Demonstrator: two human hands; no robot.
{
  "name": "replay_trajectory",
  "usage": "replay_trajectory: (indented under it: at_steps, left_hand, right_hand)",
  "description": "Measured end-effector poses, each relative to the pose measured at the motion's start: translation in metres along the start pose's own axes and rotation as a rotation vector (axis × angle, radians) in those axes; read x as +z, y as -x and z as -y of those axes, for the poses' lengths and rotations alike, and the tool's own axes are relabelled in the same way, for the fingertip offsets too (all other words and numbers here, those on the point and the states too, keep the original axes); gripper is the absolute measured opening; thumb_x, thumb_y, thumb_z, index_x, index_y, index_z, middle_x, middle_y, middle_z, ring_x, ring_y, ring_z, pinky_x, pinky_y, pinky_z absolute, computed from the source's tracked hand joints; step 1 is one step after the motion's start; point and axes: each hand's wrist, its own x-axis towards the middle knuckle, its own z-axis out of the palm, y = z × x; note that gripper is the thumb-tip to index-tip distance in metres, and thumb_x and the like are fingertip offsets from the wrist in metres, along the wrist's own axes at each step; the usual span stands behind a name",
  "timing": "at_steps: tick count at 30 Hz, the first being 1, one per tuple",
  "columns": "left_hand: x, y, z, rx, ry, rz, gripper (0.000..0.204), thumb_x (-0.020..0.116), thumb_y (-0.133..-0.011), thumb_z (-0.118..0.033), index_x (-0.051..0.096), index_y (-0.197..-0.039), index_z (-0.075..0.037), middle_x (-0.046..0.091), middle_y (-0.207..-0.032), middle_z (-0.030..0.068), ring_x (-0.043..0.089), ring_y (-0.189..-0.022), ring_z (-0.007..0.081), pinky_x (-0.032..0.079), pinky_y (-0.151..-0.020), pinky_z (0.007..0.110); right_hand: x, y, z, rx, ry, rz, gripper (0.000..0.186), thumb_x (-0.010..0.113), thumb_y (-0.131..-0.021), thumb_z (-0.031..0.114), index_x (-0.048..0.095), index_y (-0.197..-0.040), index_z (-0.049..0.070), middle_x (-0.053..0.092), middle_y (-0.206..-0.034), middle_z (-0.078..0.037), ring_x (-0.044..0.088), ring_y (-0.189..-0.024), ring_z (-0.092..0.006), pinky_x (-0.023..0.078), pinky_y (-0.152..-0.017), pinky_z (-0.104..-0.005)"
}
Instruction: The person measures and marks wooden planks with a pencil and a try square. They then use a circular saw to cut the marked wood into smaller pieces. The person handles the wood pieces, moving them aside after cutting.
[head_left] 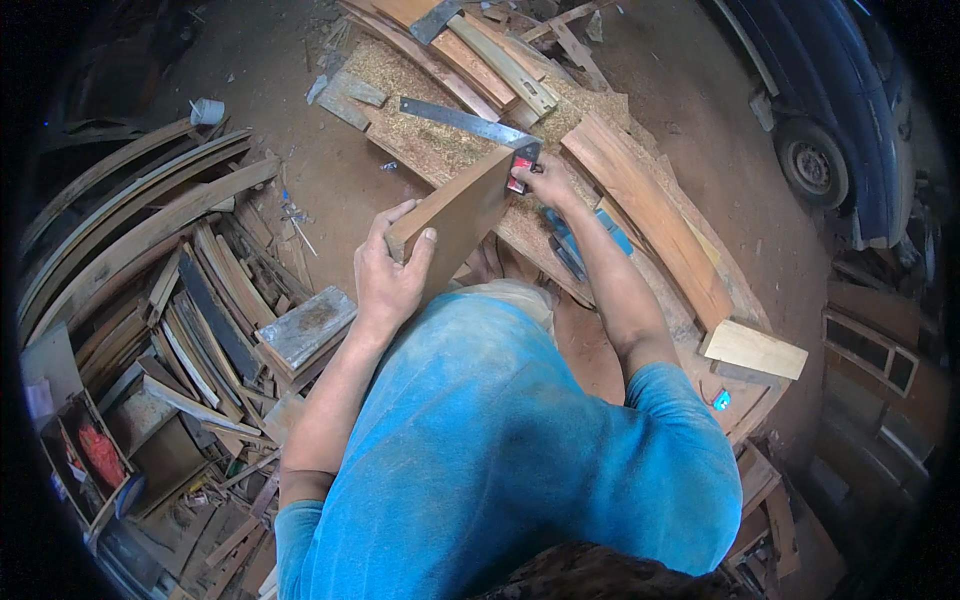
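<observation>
A thick wooden board (465, 205) slants up in front of me, its near end in my left hand (390, 265). The fingers lie over its far side and the thumb presses on the near face. At the board's far end my right hand (545, 182) grips the red and black stock of a try square (455, 118). The square's long metal blade reaches out to the left, past the board's edge. Behind my right forearm a blue tool (615, 232) lies on the workbench (520, 235), partly hidden.
Curved planks (645, 215) and a pale wood block (755, 350) lie on the bench, with sawdust (400, 85) around. A small turquoise item (721, 400) sits near its right end. Stacked curved timber (150, 215) and offcuts fill the left floor. A dark blue vehicle (830, 110) stands right.
</observation>
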Motion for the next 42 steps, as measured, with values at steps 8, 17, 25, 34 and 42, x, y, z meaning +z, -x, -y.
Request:
replay_trajectory:
  at_steps: [8, 17, 25, 34, 42]
  left_hand:
    - [0.004, -0.004, 0.003, 0.141, -0.042, -0.021, 0.039, 0.072, -0.092, -0.016, 0.062, -0.125, 0.002, 0.075, -0.110, 0.0223, 0.074, -0.103, 0.0315, 0.057, -0.089, 0.039]
    - [0.004, 0.000, 0.001, -0.007, 0.119, 0.125, 0.050, 0.070, -0.093, -0.013, 0.054, -0.137, 0.004, 0.066, -0.131, 0.0204, 0.066, -0.116, 0.0255, 0.052, -0.100, 0.039]
    - [0.042, 0.012, 0.000, -0.113, 0.154, 0.181, 0.081, 0.074, -0.088, -0.019, 0.035, -0.152, 0.011, 0.049, -0.148, 0.0278, 0.051, -0.136, 0.0325, 0.041, -0.113, 0.039]
    - [0.093, 0.033, -0.034, -0.136, 0.235, 0.123, 0.075, 0.072, -0.085, -0.014, 0.039, -0.148, 0.012, 0.065, -0.127, 0.0237, 0.064, -0.113, 0.0258, 0.051, -0.098, 0.035]
    - [0.131, 0.026, -0.068, -0.126, 0.308, 0.070, 0.046, 0.071, -0.082, -0.015, 0.058, -0.121, 0.005, 0.067, -0.107, 0.0169, 0.065, -0.099, 0.0247, 0.051, -0.090, 0.036]
  right_hand:
    - [0.003, -0.003, -0.019, -0.012, -0.030, -0.032, 0.030, 0.078, -0.087, 0.022, 0.075, -0.110, 0.004, 0.077, -0.098, -0.011, 0.070, -0.086, -0.0196, 0.055, -0.082, -0.0362]
    - [-0.003, 0.001, -0.012, -0.047, 0.062, -0.069, 0.028, 0.077, -0.090, 0.018, 0.073, -0.113, 0.003, 0.075, -0.100, -0.005, 0.067, -0.089, -0.0129, 0.055, -0.081, -0.0319]
    - [-0.080, 0.124, 0.016, 0.066, -0.318, -0.120, 0.032, 0.075, -0.094, 0.026, 0.067, -0.117, 0.004, 0.071, -0.105, -0.005, 0.067, -0.094, -0.0166, 0.055, -0.084, -0.0348]
    - [-0.228, 0.216, -0.095, 0.304, -0.399, -0.196, 0.026, 0.067, -0.101, 0.027, 0.066, -0.116, 0.007, 0.069, -0.102, -0.004, 0.069, -0.093, -0.0152, 0.058, -0.085, -0.0346]
    - [-0.230, 0.203, -0.158, 0.170, 0.582, -0.751, 0.043, 0.074, -0.088, 0.033, 0.071, -0.111, -0.003, 0.072, -0.110, -0.021, 0.070, -0.099, -0.0360, 0.055, -0.093, -0.0432]
